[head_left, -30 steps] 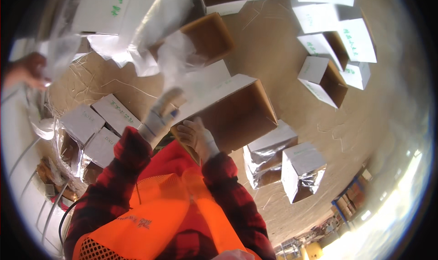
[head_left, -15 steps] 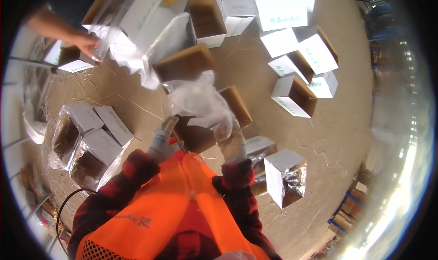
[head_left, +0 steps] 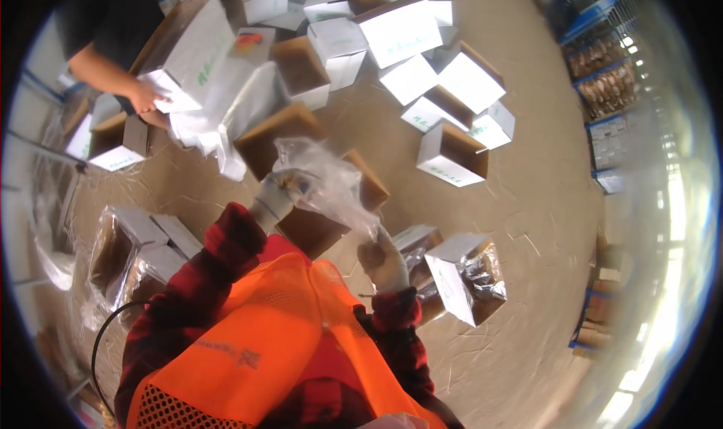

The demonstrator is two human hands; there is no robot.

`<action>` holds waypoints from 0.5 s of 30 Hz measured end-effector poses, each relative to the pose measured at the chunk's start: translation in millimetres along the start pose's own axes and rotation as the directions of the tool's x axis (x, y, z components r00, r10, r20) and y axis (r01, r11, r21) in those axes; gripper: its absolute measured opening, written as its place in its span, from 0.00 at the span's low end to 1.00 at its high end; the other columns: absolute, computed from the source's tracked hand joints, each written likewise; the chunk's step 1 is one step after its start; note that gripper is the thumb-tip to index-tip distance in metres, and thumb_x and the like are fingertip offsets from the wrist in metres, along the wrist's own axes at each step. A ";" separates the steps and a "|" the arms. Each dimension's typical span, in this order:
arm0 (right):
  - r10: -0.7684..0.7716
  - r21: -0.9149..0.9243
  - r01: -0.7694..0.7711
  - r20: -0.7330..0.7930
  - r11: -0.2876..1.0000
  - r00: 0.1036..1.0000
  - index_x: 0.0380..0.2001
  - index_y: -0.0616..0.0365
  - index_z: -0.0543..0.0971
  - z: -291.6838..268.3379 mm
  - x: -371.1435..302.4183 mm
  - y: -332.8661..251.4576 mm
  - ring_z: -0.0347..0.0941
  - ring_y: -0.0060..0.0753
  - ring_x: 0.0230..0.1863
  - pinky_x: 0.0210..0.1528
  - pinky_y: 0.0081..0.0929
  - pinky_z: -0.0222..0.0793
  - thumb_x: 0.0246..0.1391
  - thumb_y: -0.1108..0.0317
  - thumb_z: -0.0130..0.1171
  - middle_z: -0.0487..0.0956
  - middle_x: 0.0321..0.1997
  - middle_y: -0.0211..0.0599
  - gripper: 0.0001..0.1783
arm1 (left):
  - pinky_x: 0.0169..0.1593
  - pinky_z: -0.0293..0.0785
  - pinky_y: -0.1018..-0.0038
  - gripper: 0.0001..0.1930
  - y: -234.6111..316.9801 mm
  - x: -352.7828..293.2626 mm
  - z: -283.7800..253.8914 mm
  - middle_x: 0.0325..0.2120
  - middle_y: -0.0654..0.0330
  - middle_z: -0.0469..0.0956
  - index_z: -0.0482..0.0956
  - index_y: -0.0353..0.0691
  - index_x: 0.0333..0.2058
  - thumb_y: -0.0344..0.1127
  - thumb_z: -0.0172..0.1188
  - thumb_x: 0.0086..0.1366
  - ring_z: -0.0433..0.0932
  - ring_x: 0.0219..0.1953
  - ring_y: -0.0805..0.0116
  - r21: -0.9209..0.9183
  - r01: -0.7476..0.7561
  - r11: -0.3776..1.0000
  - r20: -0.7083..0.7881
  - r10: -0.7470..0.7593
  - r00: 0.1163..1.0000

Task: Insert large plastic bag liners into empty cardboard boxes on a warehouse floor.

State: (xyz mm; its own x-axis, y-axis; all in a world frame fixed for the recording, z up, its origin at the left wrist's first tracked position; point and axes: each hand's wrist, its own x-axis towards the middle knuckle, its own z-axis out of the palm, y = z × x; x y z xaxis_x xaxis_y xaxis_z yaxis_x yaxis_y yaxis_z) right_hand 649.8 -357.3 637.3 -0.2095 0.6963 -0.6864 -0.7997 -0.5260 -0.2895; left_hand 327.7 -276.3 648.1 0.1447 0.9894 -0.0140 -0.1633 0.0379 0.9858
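A crumpled clear plastic bag (head_left: 329, 182) stretches between my two hands, over an open cardboard box (head_left: 312, 232) with a brown inside. My left hand (head_left: 279, 193), in a pale glove, is closed on the bag's upper left part; some of its fingertips are lost against the film. My right hand (head_left: 382, 259), also gloved, pinches the lower right end of the bag near the box's right side. Just beyond lies another open carton (head_left: 282, 131), partly covered by the bag.
At upper left, a co-worker's hand (head_left: 147, 97) grips a long white carton (head_left: 192, 52) beside loose plastic sheeting (head_left: 252, 101). Several open white cartons (head_left: 452, 154) stand ahead and right. Film-lined cartons flank me at left (head_left: 147, 241) and right (head_left: 467, 271). Shelving (head_left: 606, 90) runs along the right.
My left hand has risen from the box's near edge onto the bag. My right hand has shifted slightly down, drawing the bag out longer. The co-worker has come further into view, holding the long carton.
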 end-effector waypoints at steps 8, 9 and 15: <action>-0.423 -0.315 0.373 -0.106 0.873 0.900 0.58 0.60 0.80 32.8 -3.8 11.4 0.81 0.35 0.49 0.56 0.38 0.80 0.69 0.70 0.61 0.84 0.51 0.39 0.16 | 0.42 0.78 0.74 0.16 30.7 46.9 -73.1 0.29 0.62 0.88 0.90 0.34 0.35 0.42 0.63 0.76 0.81 0.34 0.76 0.134 0.103 0.986 -0.039 -0.098 0.994; -0.568 -0.455 0.465 -0.116 0.760 0.815 0.59 0.61 0.79 40.7 -4.4 11.4 0.81 0.36 0.50 0.57 0.37 0.80 0.68 0.71 0.62 0.84 0.52 0.41 0.18 | 0.42 0.77 0.73 0.18 34.5 53.8 -76.8 0.28 0.62 0.87 0.89 0.34 0.35 0.44 0.63 0.76 0.81 0.33 0.76 0.154 0.093 0.984 -0.016 -0.092 0.996; -0.670 -0.804 0.491 0.571 -0.336 0.475 0.60 0.61 0.79 205.4 6.4 42.6 0.76 0.31 0.57 0.61 0.31 0.73 0.59 0.78 0.68 0.81 0.55 0.34 0.24 | 0.40 0.79 0.73 0.18 91.9 72.6 -123.2 0.28 0.63 0.84 0.87 0.33 0.38 0.44 0.60 0.78 0.81 0.30 0.74 0.232 0.142 0.962 0.186 -0.188 0.964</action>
State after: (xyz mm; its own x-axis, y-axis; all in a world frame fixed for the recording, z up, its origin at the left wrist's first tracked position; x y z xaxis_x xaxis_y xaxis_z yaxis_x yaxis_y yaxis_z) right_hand 498.8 -275.0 757.6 0.1148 0.9618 0.2484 0.6180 0.1266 -0.7759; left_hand 202.9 -183.7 717.1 0.3521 0.9209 -0.1673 0.0902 0.1445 0.9854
